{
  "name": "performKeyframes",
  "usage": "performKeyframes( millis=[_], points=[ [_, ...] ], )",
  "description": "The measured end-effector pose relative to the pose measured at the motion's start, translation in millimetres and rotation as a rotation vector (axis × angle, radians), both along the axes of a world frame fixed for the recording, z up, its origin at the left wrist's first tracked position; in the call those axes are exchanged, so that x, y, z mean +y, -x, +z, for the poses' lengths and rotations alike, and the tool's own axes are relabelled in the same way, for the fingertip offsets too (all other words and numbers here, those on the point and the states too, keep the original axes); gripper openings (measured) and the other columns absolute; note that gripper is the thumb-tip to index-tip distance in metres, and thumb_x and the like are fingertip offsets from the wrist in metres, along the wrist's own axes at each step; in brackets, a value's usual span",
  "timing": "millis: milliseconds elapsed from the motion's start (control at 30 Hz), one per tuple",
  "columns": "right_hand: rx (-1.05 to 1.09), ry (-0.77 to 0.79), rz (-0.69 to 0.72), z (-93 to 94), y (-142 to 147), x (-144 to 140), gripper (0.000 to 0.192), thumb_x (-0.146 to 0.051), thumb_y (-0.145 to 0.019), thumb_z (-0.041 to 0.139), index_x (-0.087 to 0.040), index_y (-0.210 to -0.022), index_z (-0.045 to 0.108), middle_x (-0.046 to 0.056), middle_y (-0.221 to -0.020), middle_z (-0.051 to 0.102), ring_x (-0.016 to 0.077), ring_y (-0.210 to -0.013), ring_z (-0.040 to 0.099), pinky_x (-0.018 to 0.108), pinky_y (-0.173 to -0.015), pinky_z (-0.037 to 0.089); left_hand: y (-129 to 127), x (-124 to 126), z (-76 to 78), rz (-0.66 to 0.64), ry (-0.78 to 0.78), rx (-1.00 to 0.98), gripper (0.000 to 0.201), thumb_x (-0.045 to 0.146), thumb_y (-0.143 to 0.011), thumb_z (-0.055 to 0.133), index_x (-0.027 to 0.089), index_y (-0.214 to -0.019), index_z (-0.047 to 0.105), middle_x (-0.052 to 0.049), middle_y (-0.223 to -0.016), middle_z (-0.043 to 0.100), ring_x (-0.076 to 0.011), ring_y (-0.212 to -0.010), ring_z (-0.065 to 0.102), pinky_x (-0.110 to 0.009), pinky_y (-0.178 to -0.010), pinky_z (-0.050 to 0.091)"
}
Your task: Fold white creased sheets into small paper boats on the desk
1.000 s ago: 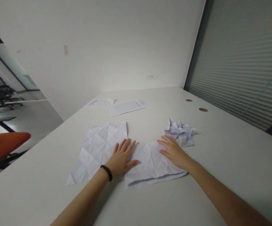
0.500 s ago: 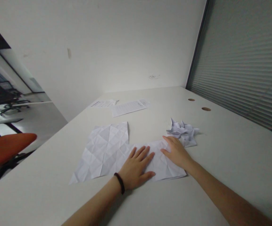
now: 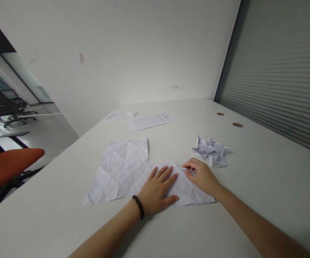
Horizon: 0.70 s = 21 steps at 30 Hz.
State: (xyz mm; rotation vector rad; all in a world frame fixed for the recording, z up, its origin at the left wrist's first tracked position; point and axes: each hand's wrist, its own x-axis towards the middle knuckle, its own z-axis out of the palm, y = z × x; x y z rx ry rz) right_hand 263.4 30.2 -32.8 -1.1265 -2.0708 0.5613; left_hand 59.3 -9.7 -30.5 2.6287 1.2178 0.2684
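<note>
A folded sheet of white paper (image 3: 195, 192) lies on the table in front of me, with crease lines across it. My left hand (image 3: 158, 190), a dark band at its wrist, rests flat on the paper's left part with fingers spread. Pinched between the thumb and fingers of my right hand (image 3: 201, 178) is the paper's far upper corner, lifted and bent over. To the left lies a creased, opened-out paper sheet (image 3: 119, 166), its right side meeting or passing under the folded paper; which of these I cannot tell.
A folded paper star shape (image 3: 211, 150) sits beyond my right hand. Printed sheets (image 3: 149, 122) lie farther back on the white table (image 3: 187, 130). Two round holes (image 3: 237, 125) are near the right edge, by a window blind. An orange chair (image 3: 12, 161) stands at the left.
My right hand has gone from resting with open fingers on the paper to pinching its far corner and folding it up. The left hand stays flat. The view has shifted slightly.
</note>
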Motion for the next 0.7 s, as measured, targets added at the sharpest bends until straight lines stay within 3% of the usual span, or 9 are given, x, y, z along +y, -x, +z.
performKeyframes(
  millis=[133,300,433,600,700],
  points=[
    [-0.157,0.062,0.251,3.2,-0.8,-6.1,0.039,0.005,-0.057,0.042,-0.019,-0.080,0.063,0.003,-0.084,0.059,0.0176,-0.086,0.053,0.030,-0.080,0.042,0.6,3.1,-1.5,0.041,-0.054,-0.097,0.053,0.046,-0.074,0.059,0.019,-0.118,0.046,-0.013,-0.135,0.039,-0.0302,-0.128,0.028,-0.053,-0.105,0.019],
    [-0.187,0.121,0.279,7.9,-3.9,-9.3,0.047,0.005,-0.054,0.042,-0.019,-0.088,0.065,0.005,-0.092,0.057,0.0185,-0.094,0.051,0.031,-0.087,0.041,13.7,13.8,-5.0,0.301,-0.231,-0.246,0.043,0.026,-0.073,0.060,0.019,-0.112,0.043,-0.014,-0.128,0.041,-0.0328,-0.128,0.026,-0.056,-0.102,0.024],
    [-0.244,0.126,0.250,13.6,-5.3,-11.2,0.033,-0.004,-0.061,0.052,-0.019,-0.088,0.066,0.009,-0.105,0.054,0.0217,-0.103,0.048,0.036,-0.094,0.036,21.5,20.1,-0.9,0.465,-0.178,-0.470,0.054,0.022,-0.074,0.057,0.018,-0.122,0.033,-0.015,-0.127,0.035,-0.0296,-0.121,0.037,-0.049,-0.097,0.036],
    [-0.282,0.147,0.241,14.8,-6.3,-12.3,0.020,-0.018,-0.068,0.060,-0.021,-0.088,0.064,0.008,-0.131,0.044,0.0251,-0.121,0.037,0.044,-0.101,0.028,14.5,14.7,11.5,0.386,-0.026,-0.816,0.052,0.024,-0.079,0.053,0.023,-0.125,0.029,-0.013,-0.130,0.033,-0.0211,-0.103,0.054,-0.034,-0.075,0.052],
    [-0.298,0.161,0.244,13.8,-6.4,-12.0,0.023,-0.017,-0.068,0.060,-0.022,-0.090,0.063,0.008,-0.133,0.044,0.0248,-0.123,0.035,0.045,-0.102,0.026,11.0,8.2,16.5,0.208,0.091,-0.746,0.052,0.026,-0.083,0.051,0.023,-0.128,0.027,-0.012,-0.124,0.047,-0.0194,-0.100,0.057,-0.036,-0.082,0.049]
  ],
)
